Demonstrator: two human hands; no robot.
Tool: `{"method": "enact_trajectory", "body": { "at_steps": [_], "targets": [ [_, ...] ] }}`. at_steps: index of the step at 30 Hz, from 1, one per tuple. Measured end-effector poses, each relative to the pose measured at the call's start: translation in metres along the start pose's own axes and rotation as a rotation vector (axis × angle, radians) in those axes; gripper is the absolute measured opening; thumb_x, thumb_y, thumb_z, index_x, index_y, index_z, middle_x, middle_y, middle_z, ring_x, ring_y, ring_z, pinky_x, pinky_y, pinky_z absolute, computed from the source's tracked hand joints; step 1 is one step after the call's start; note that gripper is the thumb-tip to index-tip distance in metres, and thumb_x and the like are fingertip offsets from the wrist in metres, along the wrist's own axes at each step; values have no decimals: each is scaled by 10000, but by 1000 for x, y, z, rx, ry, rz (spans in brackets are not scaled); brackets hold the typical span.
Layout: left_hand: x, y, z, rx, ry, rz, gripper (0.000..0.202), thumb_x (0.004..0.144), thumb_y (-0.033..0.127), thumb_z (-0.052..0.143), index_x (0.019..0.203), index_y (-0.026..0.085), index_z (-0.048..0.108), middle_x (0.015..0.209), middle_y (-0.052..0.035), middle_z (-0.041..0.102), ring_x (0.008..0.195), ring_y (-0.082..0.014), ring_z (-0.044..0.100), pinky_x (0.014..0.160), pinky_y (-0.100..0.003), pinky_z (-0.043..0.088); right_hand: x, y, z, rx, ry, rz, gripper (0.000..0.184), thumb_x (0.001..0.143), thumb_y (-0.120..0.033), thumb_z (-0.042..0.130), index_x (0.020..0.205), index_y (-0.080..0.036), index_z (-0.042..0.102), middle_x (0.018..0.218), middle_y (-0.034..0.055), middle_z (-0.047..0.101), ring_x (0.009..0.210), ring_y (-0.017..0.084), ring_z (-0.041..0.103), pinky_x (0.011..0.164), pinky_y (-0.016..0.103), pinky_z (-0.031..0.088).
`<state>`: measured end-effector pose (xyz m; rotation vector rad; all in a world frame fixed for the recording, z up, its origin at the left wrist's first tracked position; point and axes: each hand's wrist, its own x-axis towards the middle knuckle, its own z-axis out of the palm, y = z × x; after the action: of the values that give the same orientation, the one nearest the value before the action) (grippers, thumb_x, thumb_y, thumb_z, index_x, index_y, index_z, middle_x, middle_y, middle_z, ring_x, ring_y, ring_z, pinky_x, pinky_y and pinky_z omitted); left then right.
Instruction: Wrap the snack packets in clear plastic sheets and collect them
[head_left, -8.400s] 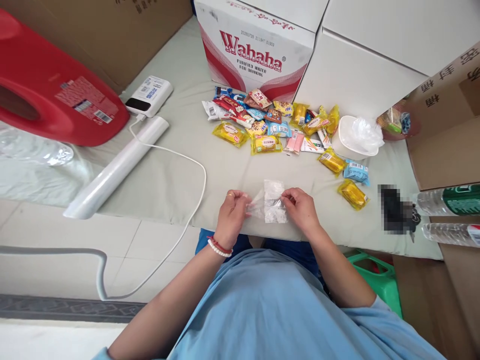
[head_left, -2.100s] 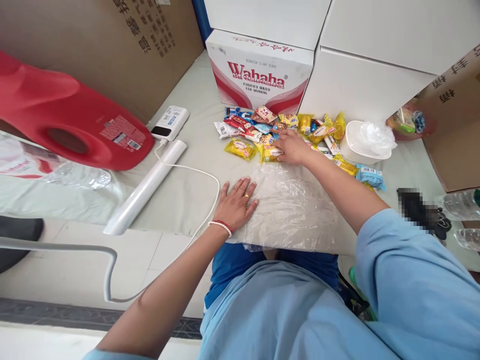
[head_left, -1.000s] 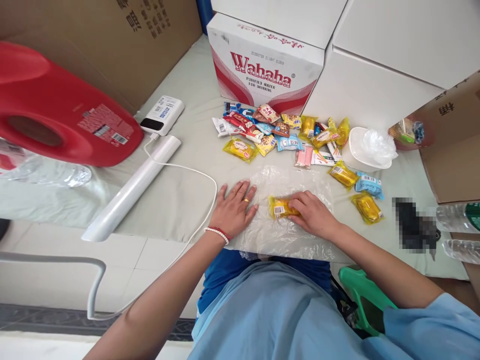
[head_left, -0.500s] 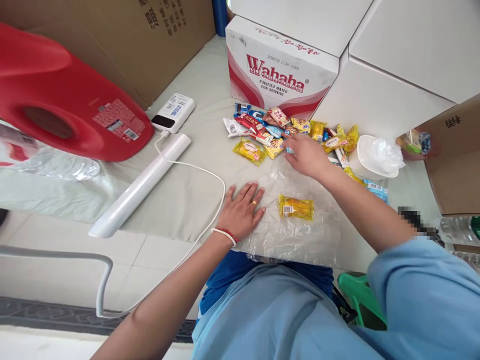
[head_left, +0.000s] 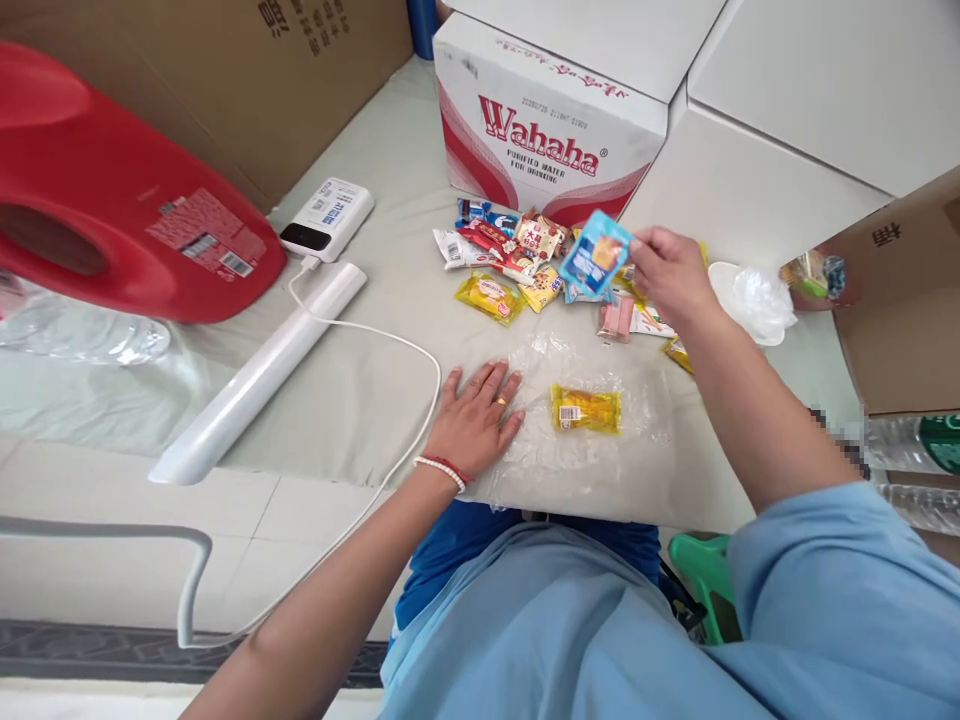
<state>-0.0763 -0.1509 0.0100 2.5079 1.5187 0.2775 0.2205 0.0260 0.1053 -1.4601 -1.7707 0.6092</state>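
Observation:
Pinched in my right hand point(head_left: 667, 270) is a small blue snack packet point(head_left: 596, 254), lifted over a pile of wrapped snacks point(head_left: 495, 245). My left hand point(head_left: 477, 420) lies flat with fingers spread at the left edge of a clear plastic sheet point(head_left: 585, 475). On that sheet rests one yellow-wrapped snack point(head_left: 586, 409). Another yellow packet point(head_left: 489, 297) sits at the near left of the pile, and a pink packet point(head_left: 616, 317) lies below the raised blue one. My right hand and forearm hide part of the pile's right side.
A Wahaha water carton point(head_left: 547, 130) stands behind the pile. To the right is a white tub point(head_left: 724, 285) with crumpled plastic. At left are a red jug point(head_left: 135, 200), a white power bank point(head_left: 330, 218) with a cable, and a white tube point(head_left: 262, 370).
My right hand has risen from the pile and moved right, lifting out the blue snack packet. A pink packet has come into sight. My left hand stays flat on the sheet.

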Motion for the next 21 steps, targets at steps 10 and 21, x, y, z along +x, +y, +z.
{"method": "enact_trajectory", "body": {
  "at_steps": [10,21],
  "targets": [
    [2,0,2,0,16,3,574,1077,459,373,1585,211,472,1691,-154,405,1567,-322,384,1284,-649,170,-147,-39,-47,-455,-205,137,284,949,-414,589,774,-200,655,685,26,644,635,166,555,614,286,340],
    [2,2,1,6,23,-10,576,1068,455,389,1583,212,477,1685,-154,416,1563,-324,390,1278,-651,200,-184,-43,25,-346,-444,-204,229,1059,-331,554,1117,-205,736,1080,92,745,1035,242,650,922,364,498]
  ]
}}
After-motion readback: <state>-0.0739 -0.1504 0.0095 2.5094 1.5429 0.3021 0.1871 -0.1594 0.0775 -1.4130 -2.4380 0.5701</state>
